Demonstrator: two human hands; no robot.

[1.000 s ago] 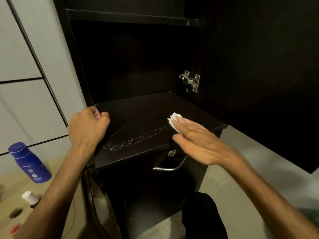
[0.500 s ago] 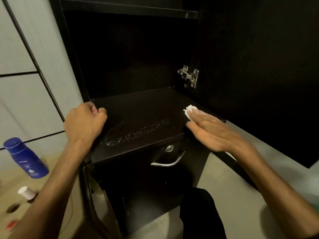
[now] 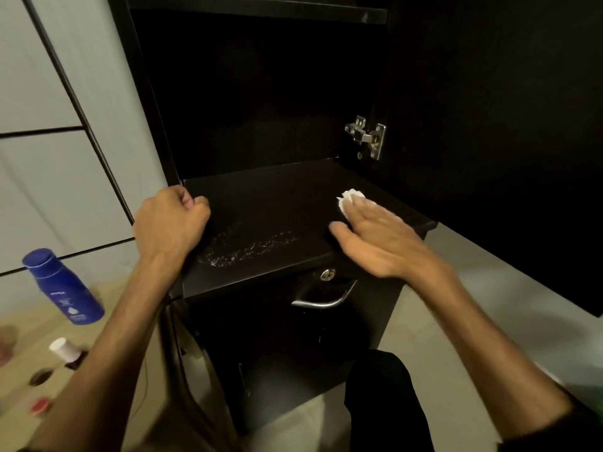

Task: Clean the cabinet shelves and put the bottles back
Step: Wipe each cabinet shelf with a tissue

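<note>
A dark cabinet shelf (image 3: 267,203) lies in front of me, with a pale streak of wet residue (image 3: 248,247) across its front half. My right hand (image 3: 381,243) lies flat with straight fingers on a small white tissue (image 3: 348,199) at the shelf's right side and presses it onto the surface. My left hand (image 3: 169,223) is curled in a fist at the shelf's left front corner, against the cabinet's side panel; whether it grips the edge is unclear. A blue lotion bottle (image 3: 63,287) stands on the surface at lower left. Beside it lies a small white-capped bottle (image 3: 65,352).
The open cabinet door (image 3: 509,151) with a metal hinge (image 3: 367,137) stands at the right. Below the shelf is a drawer with a lock (image 3: 327,275) and a curved metal handle (image 3: 323,301). Another shelf (image 3: 257,9) runs above. Small red items (image 3: 39,406) lie at lower left.
My right hand slid the tissue from the shelf's middle toward its right side. My left hand stayed at the left corner. The view shifted slightly.
</note>
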